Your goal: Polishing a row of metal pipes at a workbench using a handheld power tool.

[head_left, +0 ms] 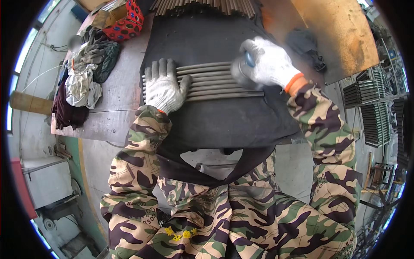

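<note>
Several thin grey metal rods (211, 80) lie side by side in a flat row across a black cloth (211, 121) on the table. My left hand (164, 88), in a white glove with grey fingers, rests flat on the rods' left ends with its fingers spread. Over the right part of the row, my gloved right hand (271, 62) grips a rounded grey tool with a blue part (242, 74). Motion blurs this tool, so its exact kind is unclear. The right ends of some rods are hidden beneath the tool and hand.
More rods (207, 6) are bundled at the table's far edge. Crumpled cloths (88, 69) and a red patterned box (125, 26) sit at left. A dark cloth (306, 47) lies at right, beside a brownish board (345, 34). Racks of metal parts (373, 108) stand further right.
</note>
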`<state>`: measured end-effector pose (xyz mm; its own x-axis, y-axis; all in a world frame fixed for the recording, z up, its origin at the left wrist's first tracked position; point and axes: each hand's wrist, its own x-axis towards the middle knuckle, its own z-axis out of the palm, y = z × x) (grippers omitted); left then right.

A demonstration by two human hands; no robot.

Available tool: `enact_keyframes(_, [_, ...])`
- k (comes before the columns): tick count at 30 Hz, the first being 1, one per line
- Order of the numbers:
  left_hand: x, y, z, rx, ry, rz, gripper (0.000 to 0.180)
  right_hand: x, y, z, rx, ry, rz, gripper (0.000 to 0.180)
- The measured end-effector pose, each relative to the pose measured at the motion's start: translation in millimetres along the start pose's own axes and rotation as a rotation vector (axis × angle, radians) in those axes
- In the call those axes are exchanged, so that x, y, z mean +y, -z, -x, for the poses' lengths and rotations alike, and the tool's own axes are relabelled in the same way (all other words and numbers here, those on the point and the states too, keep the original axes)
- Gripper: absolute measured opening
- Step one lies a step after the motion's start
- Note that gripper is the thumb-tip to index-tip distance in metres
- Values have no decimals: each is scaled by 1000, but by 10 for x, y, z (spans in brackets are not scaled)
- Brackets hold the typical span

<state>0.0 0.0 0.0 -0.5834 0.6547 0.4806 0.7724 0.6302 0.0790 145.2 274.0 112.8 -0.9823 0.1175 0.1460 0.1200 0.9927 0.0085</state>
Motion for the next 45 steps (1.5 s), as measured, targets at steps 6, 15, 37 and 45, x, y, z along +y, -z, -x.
enact_keyframes(6, [-84, 131, 183, 37, -30, -64, 55, -326, -99, 407, -17, 95, -157, 37])
enact_keyframes(15, [-111, 230, 351, -101, -18, -31, 62, -188, -203, 287, 40, 133, -118, 39])
enact_keyframes(37, [-120, -24, 246, 114, 73, -65, 44, -573, -242, 293, 112, 191, -191, 31])
enact_keyframes(45, [-187, 5, 392, 24, 158, -46, 54, -829, -311, 160, 120, 262, -208, 33])
